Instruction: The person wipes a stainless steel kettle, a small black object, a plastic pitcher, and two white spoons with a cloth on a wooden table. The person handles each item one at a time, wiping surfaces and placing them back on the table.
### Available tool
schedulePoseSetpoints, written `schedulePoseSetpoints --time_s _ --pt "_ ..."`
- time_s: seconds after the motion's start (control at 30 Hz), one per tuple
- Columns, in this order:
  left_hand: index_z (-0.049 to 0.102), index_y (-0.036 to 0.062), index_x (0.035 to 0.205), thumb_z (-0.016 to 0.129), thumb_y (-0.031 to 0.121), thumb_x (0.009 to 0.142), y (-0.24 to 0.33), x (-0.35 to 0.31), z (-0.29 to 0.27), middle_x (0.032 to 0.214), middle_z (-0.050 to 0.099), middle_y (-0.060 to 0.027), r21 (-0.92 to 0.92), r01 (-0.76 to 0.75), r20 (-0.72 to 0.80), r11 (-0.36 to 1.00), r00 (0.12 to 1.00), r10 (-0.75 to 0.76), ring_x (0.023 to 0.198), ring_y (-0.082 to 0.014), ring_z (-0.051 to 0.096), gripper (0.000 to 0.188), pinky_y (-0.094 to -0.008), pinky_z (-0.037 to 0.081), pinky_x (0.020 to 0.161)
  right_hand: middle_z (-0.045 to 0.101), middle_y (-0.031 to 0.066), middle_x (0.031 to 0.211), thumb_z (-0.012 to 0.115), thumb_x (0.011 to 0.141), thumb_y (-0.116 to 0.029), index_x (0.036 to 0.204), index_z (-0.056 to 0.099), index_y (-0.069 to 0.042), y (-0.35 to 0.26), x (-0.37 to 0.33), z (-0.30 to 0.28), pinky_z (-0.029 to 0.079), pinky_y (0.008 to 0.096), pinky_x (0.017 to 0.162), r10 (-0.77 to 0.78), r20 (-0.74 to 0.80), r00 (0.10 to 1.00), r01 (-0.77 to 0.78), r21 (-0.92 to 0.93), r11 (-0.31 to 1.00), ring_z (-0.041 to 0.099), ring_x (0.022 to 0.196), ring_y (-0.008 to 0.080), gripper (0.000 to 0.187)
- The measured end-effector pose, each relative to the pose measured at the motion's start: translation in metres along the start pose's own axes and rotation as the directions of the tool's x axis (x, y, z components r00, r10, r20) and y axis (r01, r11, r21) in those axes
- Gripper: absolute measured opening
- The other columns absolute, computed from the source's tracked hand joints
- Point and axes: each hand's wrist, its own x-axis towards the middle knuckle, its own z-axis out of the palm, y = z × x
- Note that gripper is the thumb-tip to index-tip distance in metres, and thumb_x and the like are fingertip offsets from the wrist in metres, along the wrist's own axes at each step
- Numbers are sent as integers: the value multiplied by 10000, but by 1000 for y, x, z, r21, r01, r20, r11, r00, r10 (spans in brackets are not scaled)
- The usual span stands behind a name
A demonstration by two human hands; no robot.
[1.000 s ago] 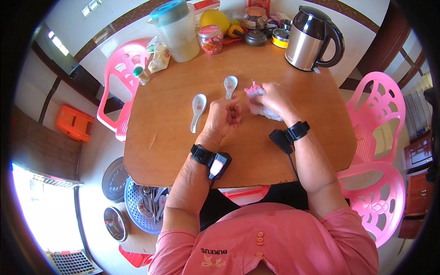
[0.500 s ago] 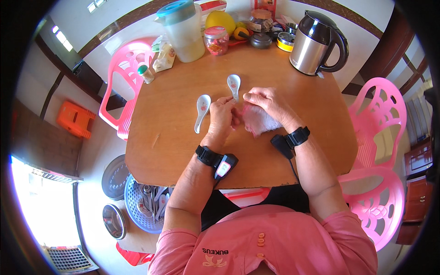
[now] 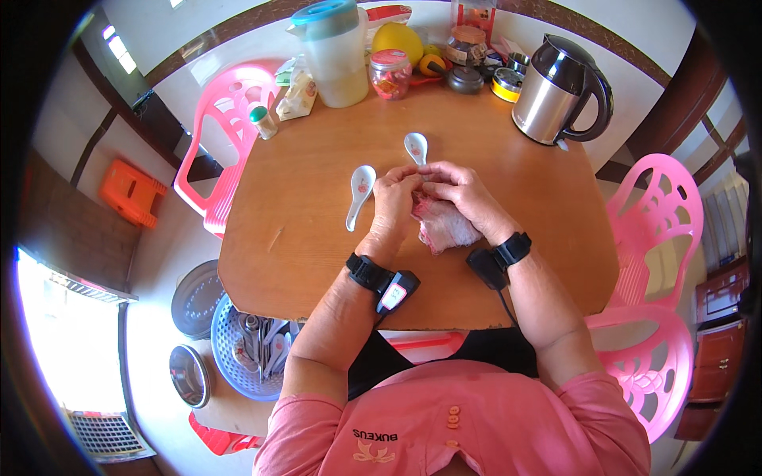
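Two white soup spoons with small red motifs lie on the wooden table: the left spoon (image 3: 362,184) is just left of my left hand, and the far spoon (image 3: 416,146) has its handle end close to my fingertips. My left hand (image 3: 394,200) and my right hand (image 3: 467,195) meet at the fingertips, both with fingers bent in. A pink-and-white cloth (image 3: 448,228) hangs bunched from under my right hand onto the tabletop. What the left fingers pinch is hidden between the hands.
At the table's (image 3: 286,262) far side stand a pitcher (image 3: 335,59), a candy jar (image 3: 390,75), and a steel kettle (image 3: 556,91). A green-capped shaker (image 3: 263,122) sits at far left. Pink chairs (image 3: 655,230) flank the table; a blue basket (image 3: 230,349) of utensils is at lower left.
My hands have come together, the right moving left toward the left fingertips, and the cloth has shifted with it. The whole view has shifted slightly; the spoons stay put on the table.
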Motion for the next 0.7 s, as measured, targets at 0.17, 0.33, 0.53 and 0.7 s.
schedulePoseSetpoints --time_s 0.17,0.33,0.53,0.7 --pt "610 -82 1237 614 52 912 7 -6 4 1005 694 -120 74 -3 -29 997 1000 5 820 -154 665 352 -253 533 700 675 105 1129 641 967 -134 1298 599 34 -5 -2 4 545 285 859 -15 -45 999 14 -20 1000 656 1001 154 373" --pt "593 -91 1265 615 24 894 8 -6 8 1013 691 -129 -2 -46 -33 999 998 46 776 -166 668 389 -251 531 669 666 80 1096 639 959 -128 1358 572 25 -7 -4 5 554 270 815 27 -72 997 -18 121 993 656 935 137 433" --pt "601 -82 1233 619 7 887 10 -11 9 972 677 -122 -3 -106 -80 994 991 105 693 -152 662 358 -252 510 555 658 71 1155 662 930 -140 1416 542 -12 0 -3 -3 538 249 726 142 -119 983 -102 290 952 655 883 120 517" --pt "636 -61 1178 611 9 898 27 -16 6 944 667 -97 79 -221 -145 972 962 230 624 -130 645 289 -231 460 452 668 30 1189 680 951 -176 1415 536 -7 9 5 -17 472 222 621 98 -247 964 -27 274 961 651 859 115 515"
